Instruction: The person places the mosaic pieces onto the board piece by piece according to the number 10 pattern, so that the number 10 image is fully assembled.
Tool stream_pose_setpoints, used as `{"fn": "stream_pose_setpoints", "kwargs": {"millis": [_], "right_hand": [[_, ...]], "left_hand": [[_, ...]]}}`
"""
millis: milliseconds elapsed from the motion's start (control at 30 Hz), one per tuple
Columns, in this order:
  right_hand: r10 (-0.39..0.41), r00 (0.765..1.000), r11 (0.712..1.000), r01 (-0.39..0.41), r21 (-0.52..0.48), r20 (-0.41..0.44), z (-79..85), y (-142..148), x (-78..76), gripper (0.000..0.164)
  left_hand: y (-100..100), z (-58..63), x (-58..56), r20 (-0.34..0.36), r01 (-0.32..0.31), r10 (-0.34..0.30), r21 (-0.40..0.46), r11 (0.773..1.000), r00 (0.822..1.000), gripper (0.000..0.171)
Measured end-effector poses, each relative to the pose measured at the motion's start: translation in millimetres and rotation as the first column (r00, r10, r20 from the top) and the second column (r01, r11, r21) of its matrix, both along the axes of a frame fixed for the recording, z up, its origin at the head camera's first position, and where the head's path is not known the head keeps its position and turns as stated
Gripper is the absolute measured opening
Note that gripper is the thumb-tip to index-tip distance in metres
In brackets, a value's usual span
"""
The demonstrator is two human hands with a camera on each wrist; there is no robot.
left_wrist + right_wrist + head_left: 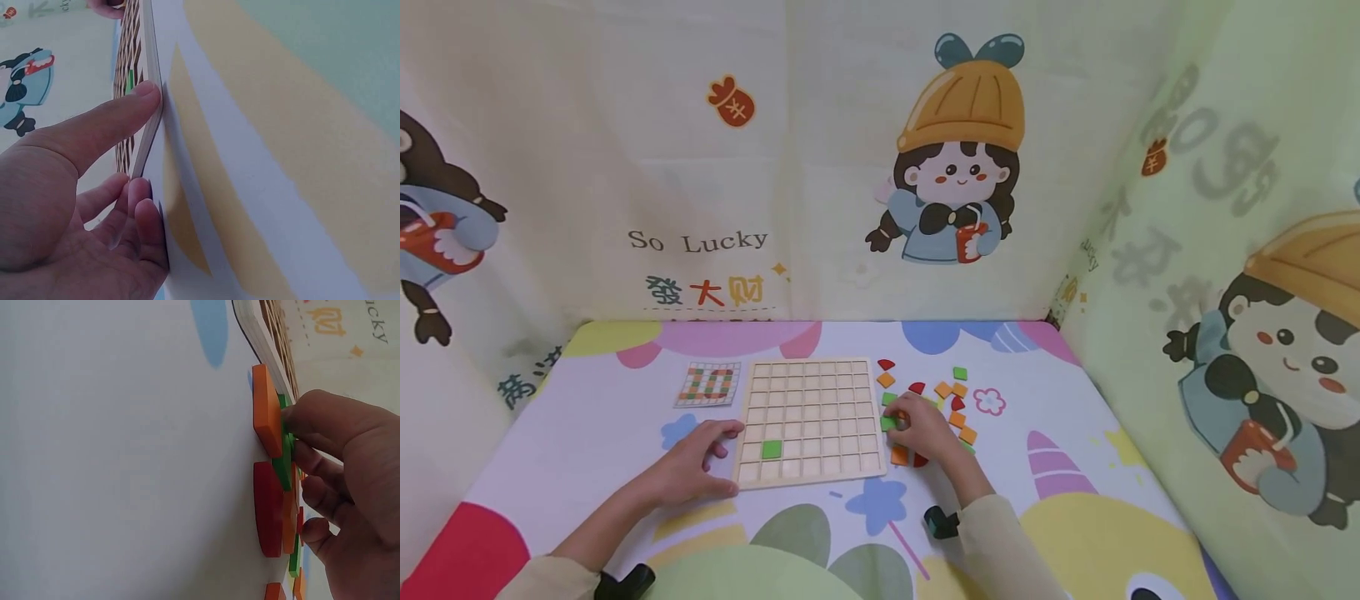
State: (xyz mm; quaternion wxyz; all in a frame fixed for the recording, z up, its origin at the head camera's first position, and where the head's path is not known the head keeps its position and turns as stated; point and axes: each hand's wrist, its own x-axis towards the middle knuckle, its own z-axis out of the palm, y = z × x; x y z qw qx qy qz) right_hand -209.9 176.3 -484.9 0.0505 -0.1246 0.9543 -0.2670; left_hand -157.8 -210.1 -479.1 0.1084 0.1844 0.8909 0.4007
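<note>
A wooden grid board [811, 477] lies on the table, with one green square tile [772, 450] in a cell near its lower left. At the board's left edge is my left hand [688, 462]; its thumb [125, 115] extends to the rim and its fingertips touch the edge farther along. My right hand [922, 427] is over the loose tiles just right of the board. Its thumb and forefinger pinch a green tile [284, 465], partly hidden behind an orange tile [267, 412]. A red rounded piece [267, 509] lies beside these.
Several orange, green and red pieces lie scattered right of the board, among them a green tile [960, 373] and an orange tile [968, 436]. A small patterned card [707, 384] lies left of the board. Printed cloth walls [827, 208] surround the table.
</note>
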Motion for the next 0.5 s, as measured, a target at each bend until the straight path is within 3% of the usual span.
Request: {"fn": "stream_pose_setpoints", "kwargs": {"millis": [367,500], "right_hand": [[-0.007,0.999,1.0,0.007,0.009,0.045,1.9,1.4,-5.4,0.022],[-0.018,0.998,1.0,0.018,-0.015,0.056,0.9,0.8,-6.3,0.012]], "left_hand": [[1.1,0.3,-3.1,0.017,-0.016,0.016,-0.029,0.999,1.0,0.086],[-0.9,1.5,-2.0,0.021,-0.018,0.019,-0.034,0.999,1.0,0.086]]}}
